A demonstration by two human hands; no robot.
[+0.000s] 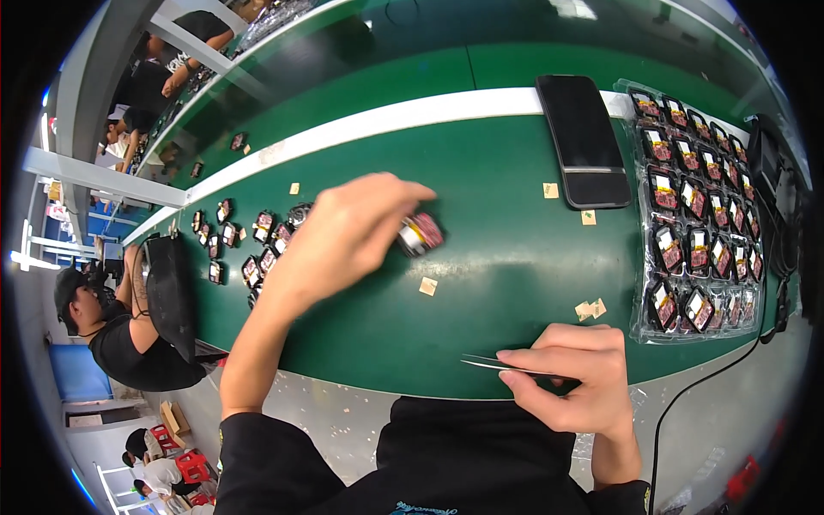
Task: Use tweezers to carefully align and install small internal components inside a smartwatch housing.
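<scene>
My left hand (356, 225) is over the middle of the green table, fingers bent at a small black case with a pink-and-white label (421, 234). The case is slightly blurred, and my hand partly hides its left side. My right hand (577, 378) is at the table's near edge, pinching metal tweezers (485, 364) whose tips point left. Behind my left forearm lies a loose group of similar cases (263, 249). To the right, a clear plastic tray (639, 296) holds several rows of them.
A black phone (586, 129) lies beside the tray, near a white strip (412, 110). Small beige paper squares (427, 286) dot the table (515, 257). A black cable (678, 390) hangs at the right edge. A person in black (129, 343) sits at the left end, with a black bag (169, 296) nearby.
</scene>
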